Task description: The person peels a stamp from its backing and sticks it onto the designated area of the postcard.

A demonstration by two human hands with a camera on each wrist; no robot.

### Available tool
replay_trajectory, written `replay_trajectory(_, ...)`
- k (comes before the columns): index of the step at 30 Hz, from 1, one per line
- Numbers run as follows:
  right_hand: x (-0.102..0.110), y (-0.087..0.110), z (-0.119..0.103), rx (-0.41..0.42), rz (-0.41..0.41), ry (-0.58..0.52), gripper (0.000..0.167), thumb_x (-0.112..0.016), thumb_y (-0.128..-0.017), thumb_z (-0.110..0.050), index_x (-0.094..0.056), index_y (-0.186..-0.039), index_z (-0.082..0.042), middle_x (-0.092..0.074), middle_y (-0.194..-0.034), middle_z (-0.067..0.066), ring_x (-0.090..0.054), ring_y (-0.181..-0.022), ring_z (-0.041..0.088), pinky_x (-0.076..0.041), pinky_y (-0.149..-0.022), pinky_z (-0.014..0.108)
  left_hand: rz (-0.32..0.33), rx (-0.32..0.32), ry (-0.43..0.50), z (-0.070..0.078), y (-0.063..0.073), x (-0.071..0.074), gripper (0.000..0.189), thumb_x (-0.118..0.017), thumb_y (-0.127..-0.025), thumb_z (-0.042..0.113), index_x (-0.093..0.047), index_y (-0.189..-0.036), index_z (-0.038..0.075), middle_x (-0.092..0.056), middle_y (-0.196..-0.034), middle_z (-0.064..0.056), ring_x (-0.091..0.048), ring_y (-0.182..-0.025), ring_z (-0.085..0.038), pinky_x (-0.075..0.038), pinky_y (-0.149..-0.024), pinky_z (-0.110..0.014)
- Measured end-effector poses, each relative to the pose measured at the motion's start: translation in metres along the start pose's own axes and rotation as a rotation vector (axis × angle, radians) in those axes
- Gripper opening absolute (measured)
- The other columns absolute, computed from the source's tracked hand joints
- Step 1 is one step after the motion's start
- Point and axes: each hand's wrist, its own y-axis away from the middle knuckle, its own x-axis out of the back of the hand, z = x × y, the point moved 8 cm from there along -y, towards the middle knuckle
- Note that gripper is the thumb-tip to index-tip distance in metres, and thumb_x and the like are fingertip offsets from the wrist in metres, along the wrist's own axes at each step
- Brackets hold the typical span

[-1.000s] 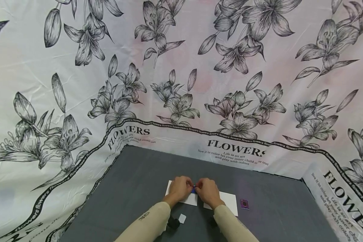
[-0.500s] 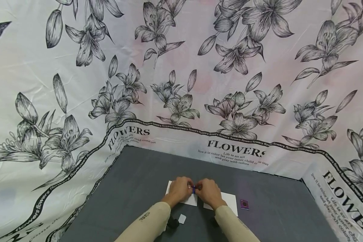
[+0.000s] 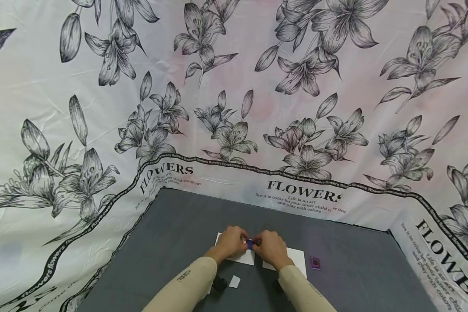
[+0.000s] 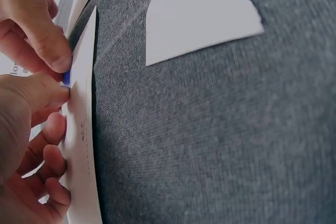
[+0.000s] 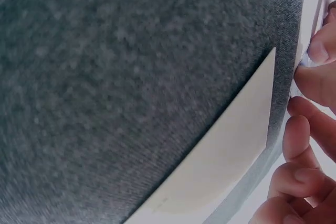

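Flower-printed cloth (image 3: 238,173) hangs behind and around a grey tabletop (image 3: 195,225). Two white cards lie on it side by side, the left card (image 3: 246,259) and the right card (image 3: 297,261) just apart, with a strip of grey between them. Just beyond the right card sits a small purple packet (image 3: 315,263); nearer the person, a white scrap (image 3: 235,281) lies by the left sleeve (image 3: 185,284). Both hands meet over the cards, the left hand (image 3: 231,243) and the right hand (image 3: 270,248) each pinching a small blue piece (image 3: 250,245) between thumb and fingers, near the left card's inner edge. Whether the piece touches the card or is held just above it, I cannot tell. With so little to hold, either grip could slip, most likely if the hands pull unevenly, and the piece could drop into the gap between the cards. Fingertips cover much of it, so it could twist unnoticed. Forearms reach low, so a heel of the hand might nudge a card askew, or the left sleeve might sweep the scrap away.
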Motion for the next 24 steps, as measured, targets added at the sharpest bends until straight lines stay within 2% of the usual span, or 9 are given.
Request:
replay_trajectory(2,0.0,0.001,0.0,-0.001,-0.005,0.002,0.012,-0.088,-0.09,-0.021,-0.087,-0.1,-0.014,-0.079,-0.088,0.001,-0.069,-0.074,0.016,-0.057,-0.063,0.042,-0.002,-0.008,0.007,-0.003,-0.001,-0.001,0.018,-0.086,-0.089,0.02,-0.085,-0.107,0.017,-0.07,-0.088,0.005,-0.061,-0.078,-0.012,-0.052,-0.071,-0.037)
replay_trajectory(4,0.0,0.001,0.0,-0.006,-0.007,0.003,0.012,-0.089,-0.09,-0.021,-0.087,-0.099,-0.014,-0.078,-0.087,0.001,-0.068,-0.073,0.016,-0.057,-0.063,0.042,0.006,-0.027,-0.009,-0.01,-0.007,-0.008,0.018,-0.085,-0.09,0.022,-0.085,-0.108,0.019,-0.071,-0.089,0.006,-0.061,-0.079,-0.013,-0.052,-0.071,-0.037)
replay_trajectory(8,0.001,0.001,-0.001,-0.006,-0.004,0.006,0.011,-0.089,-0.09,-0.02,-0.087,-0.098,-0.013,-0.078,-0.086,0.001,-0.067,-0.072,0.015,-0.057,-0.063,0.041,-0.003,-0.033,0.002,-0.011,-0.007,-0.008,0.019,-0.085,-0.09,0.022,-0.084,-0.108,0.018,-0.067,-0.085,0.007,-0.059,-0.077,-0.012,-0.05,-0.068,-0.035)
replay_trajectory(11,0.002,0.001,-0.002,-0.004,-0.008,0.009,0.011,-0.089,-0.089,-0.02,-0.087,-0.097,-0.013,-0.078,-0.087,0.002,-0.068,-0.072,0.016,-0.058,-0.063,0.042,-0.029,-0.009,0.023,-0.003,0.0,0.0,0.02,-0.087,-0.089,0.018,-0.083,-0.108,0.014,-0.063,-0.081,0.007,-0.057,-0.073,-0.011,-0.048,-0.067,-0.033)
replay_trajectory(16,0.005,0.001,-0.004,0.0,-0.015,0.021,0.011,-0.09,-0.089,-0.02,-0.086,-0.096,-0.014,-0.077,-0.085,0.001,-0.066,-0.071,0.016,-0.056,-0.061,0.042,-0.033,-0.021,0.021,-0.004,-0.003,-0.002,0.02,-0.087,-0.088,0.017,-0.083,-0.108,0.014,-0.062,-0.079,0.008,-0.056,-0.072,-0.01,-0.047,-0.066,-0.031)
replay_trajectory(19,0.005,0.001,-0.003,0.0,-0.015,0.021,0.012,-0.09,-0.089,-0.021,-0.086,-0.097,-0.013,-0.076,-0.084,0.001,-0.065,-0.07,0.015,-0.055,-0.061,0.04,-0.018,-0.054,0.013,-0.013,-0.011,-0.012,0.019,-0.085,-0.088,0.017,-0.084,-0.107,0.016,-0.063,-0.079,0.008,-0.056,-0.072,-0.01,-0.047,-0.065,-0.032)
replay_trajectory(24,0.003,0.0,0.0,-0.009,-0.018,0.015,0.014,-0.09,-0.089,-0.021,-0.086,-0.098,-0.012,-0.076,-0.083,0.0,-0.062,-0.068,0.014,-0.053,-0.06,0.038,-0.01,-0.066,0.007,-0.033,-0.027,-0.033,0.019,-0.086,-0.087,0.021,-0.084,-0.106,0.02,-0.062,-0.077,0.012,-0.056,-0.07,-0.006,-0.047,-0.065,-0.028)
